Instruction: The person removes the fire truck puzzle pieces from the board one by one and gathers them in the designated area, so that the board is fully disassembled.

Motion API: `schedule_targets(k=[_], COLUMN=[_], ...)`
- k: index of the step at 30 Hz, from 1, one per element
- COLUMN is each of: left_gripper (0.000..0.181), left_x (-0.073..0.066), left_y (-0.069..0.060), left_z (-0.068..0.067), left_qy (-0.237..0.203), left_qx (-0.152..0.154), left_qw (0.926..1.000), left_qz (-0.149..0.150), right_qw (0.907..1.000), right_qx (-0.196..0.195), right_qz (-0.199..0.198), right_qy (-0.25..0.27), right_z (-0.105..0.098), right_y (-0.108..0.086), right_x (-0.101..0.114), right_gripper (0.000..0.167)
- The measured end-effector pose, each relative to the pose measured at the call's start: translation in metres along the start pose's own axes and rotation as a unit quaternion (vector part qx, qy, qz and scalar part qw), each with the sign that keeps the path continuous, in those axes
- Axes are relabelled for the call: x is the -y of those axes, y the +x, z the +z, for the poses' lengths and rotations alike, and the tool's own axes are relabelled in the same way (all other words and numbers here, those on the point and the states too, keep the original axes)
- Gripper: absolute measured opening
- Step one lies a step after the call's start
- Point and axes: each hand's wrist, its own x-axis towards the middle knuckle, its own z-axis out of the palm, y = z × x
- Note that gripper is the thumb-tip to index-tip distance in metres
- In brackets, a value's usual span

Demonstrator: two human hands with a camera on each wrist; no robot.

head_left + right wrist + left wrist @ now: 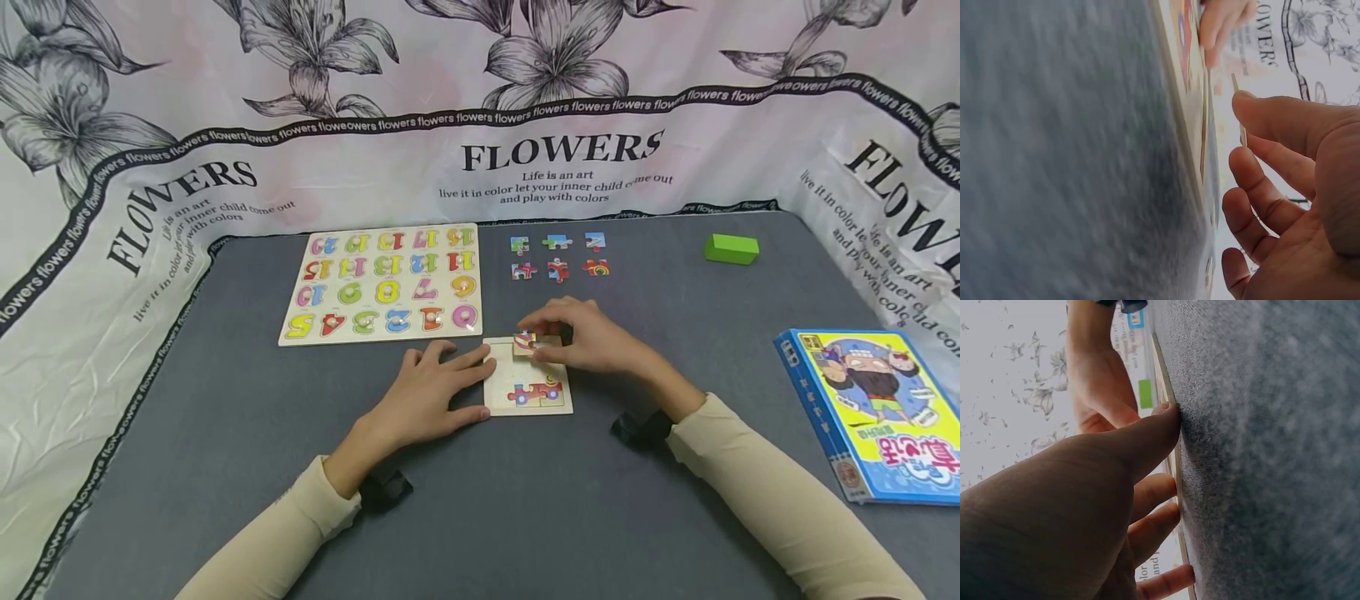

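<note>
A small wooden puzzle board (497,379) lies on the grey table in front of the person, with joined jigsaw pieces (534,394) showing part of a coloured vehicle at its near right. The left hand (431,396) rests at the board's left side, thumb and fingers spread and touching its edge; the left wrist view shows the thumb (1154,434) against that edge. Over the board's far part, the right hand (592,333) pinches a jigsaw piece (524,342) between thumb and fingers. In the right wrist view this piece (1235,82) appears edge-on, raised above the board.
Several loose jigsaw pieces (557,270) lie in two rows beyond the board. A number puzzle board (345,315) sits at the far left. Towards the right are a green block (731,249) and a blue and yellow box (862,400). Flower-printed cloth (375,175) borders the table.
</note>
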Motion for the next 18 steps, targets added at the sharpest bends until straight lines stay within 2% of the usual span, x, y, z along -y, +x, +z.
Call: schedule_targets(k=[6, 18], left_gripper=[0.068, 0.068], left_x=[0.001, 0.002], left_y=[0.001, 0.000], left_z=[0.001, 0.000], left_qy=[0.000, 0.001], left_qx=[0.007, 0.004], left_qw=[1.0000, 1.0000], left_qz=[-0.004, -0.001], right_qw=[0.9997, 0.9993], right_qx=[-0.005, 0.004], right_qz=[0.022, 0.027], right_qy=[-0.004, -0.027], right_z=[-0.007, -0.012], right_y=[0.012, 0.036], right_x=[-0.011, -0.027], right_gripper=[0.041, 0.038])
